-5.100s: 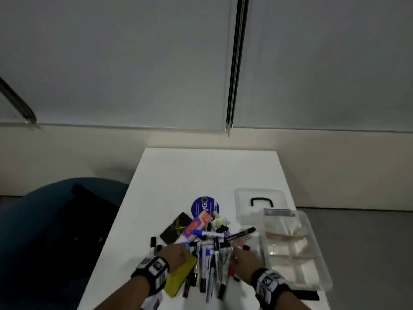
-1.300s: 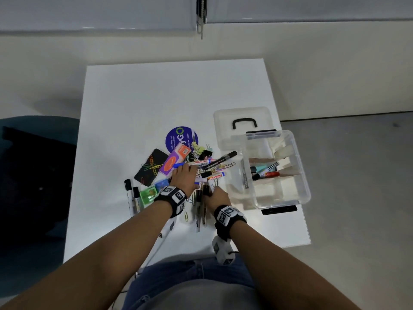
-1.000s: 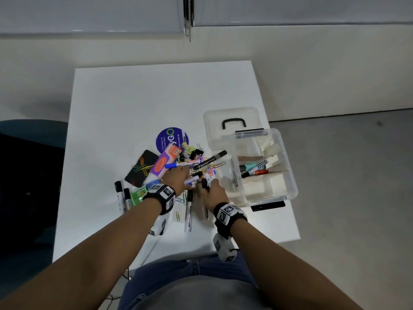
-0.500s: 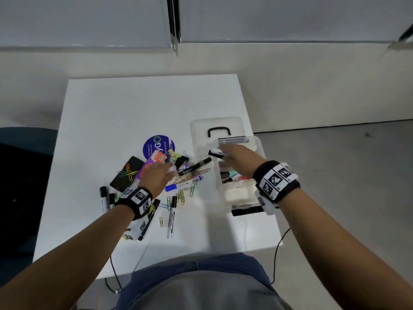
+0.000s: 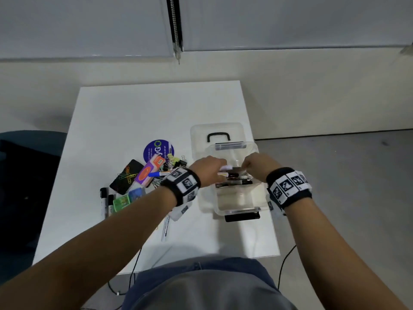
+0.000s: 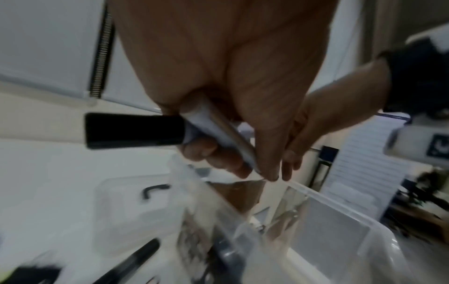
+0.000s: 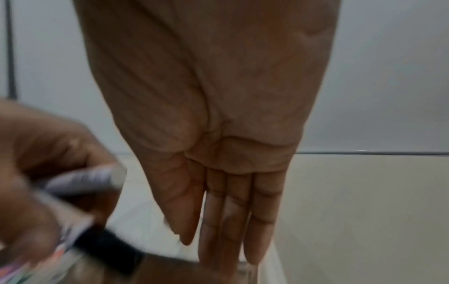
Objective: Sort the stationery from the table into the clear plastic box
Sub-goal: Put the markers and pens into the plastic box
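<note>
Left hand (image 5: 210, 170) over clear plastic box (image 5: 238, 205), fingers curled round two markers (image 6: 136, 130), presumably grouped for one drop into the pen compartment. Right hand (image 5: 257, 164) above box, fingers straight, together, holding nothing. Several markers already inside; count unclear. On table (image 5: 138, 113): two black-capped markers (image 5: 106, 198) at pile's left edge, one round purple sticker (image 5: 158, 151).
</note>
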A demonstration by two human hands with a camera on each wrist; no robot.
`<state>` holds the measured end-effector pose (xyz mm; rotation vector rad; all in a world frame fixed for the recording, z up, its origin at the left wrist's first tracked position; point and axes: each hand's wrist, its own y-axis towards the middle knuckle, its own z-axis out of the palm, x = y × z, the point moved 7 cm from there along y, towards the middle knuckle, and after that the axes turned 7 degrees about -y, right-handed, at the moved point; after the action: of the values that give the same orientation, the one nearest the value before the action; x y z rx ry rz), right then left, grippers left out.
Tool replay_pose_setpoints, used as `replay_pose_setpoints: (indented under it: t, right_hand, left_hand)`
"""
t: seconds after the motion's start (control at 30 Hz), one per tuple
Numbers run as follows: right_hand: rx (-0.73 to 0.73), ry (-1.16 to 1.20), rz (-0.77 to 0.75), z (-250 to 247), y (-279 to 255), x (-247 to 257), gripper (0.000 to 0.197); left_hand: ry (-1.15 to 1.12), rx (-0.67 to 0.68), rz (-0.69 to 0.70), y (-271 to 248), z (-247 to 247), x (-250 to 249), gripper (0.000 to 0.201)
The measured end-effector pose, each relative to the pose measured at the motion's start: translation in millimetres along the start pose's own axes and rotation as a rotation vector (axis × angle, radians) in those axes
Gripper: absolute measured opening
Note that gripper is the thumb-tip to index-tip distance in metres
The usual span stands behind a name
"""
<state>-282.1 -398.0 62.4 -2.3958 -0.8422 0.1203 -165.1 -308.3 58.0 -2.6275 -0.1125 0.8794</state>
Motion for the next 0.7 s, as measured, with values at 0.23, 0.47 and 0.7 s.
replay_pose_setpoints:
  t: [0.23,0.47,0.7]
  right_hand:
    - [-0.257,0.255,0.077,-30,-10,-12,0.029]
    - [-0.382,0.387,-0.003,-22,-5,45,0.03]
    - [-0.052,0.08,-0.228,52,43,173,0.033]
  left_hand:
    - [0.19,0.101,0.025,39,37,-40,0.034]
    - [-0.115,-0.331,-0.112,-16,-11,75,0.022]
    - [0.149,-0.193,-0.317,-35,0,190,0.028]
